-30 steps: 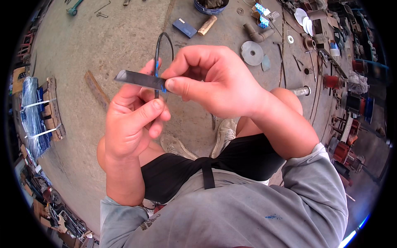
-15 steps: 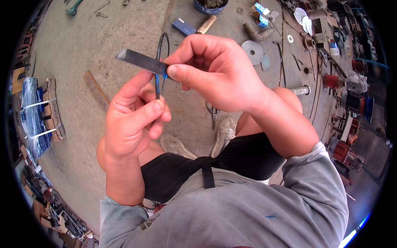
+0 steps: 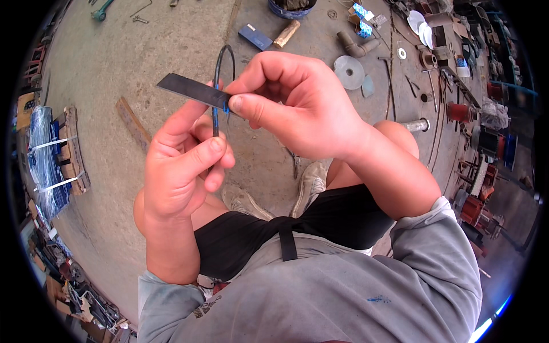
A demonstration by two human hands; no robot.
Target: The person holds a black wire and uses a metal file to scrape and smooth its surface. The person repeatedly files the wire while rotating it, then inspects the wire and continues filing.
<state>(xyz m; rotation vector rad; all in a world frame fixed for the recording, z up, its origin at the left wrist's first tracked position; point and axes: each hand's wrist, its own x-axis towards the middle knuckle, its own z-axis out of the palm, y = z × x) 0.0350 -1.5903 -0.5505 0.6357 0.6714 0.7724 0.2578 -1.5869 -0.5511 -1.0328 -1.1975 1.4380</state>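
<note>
Left of the upper middle of the frame, a dark flat blade (image 3: 191, 90) juts out leftward from the right hand (image 3: 311, 108), its near end pinched between thumb and forefinger, its free end slanting up to the left. The left hand (image 3: 174, 171), just below and to the left, grips a thin black cable (image 3: 216, 63) between its thumb and curled fingers; the cable stands up from that grip, passes close by the blade near the right thumb, and loops over above both hands. Flecks of blue show on the cable around the crossing; whether the blade's edge touches it there, I cannot tell. Below the hands are two pale shoes (image 3: 311, 186) on a stained concrete floor (image 3: 103, 86). At the upper centre lie a blue block (image 3: 255, 37) and a short wooden piece (image 3: 286, 34), with a blue bowl (image 3: 297, 10) at the top edge; right of these are a brown pipe elbow (image 3: 355, 47) and a grey disc (image 3: 349, 72). A rusty strip (image 3: 132, 123) lies left of the left hand, and a plastic-wrapped bundle (image 3: 43, 154) sits at the far left. Reddish machine parts (image 3: 460, 113) crowd the right rim.
</note>
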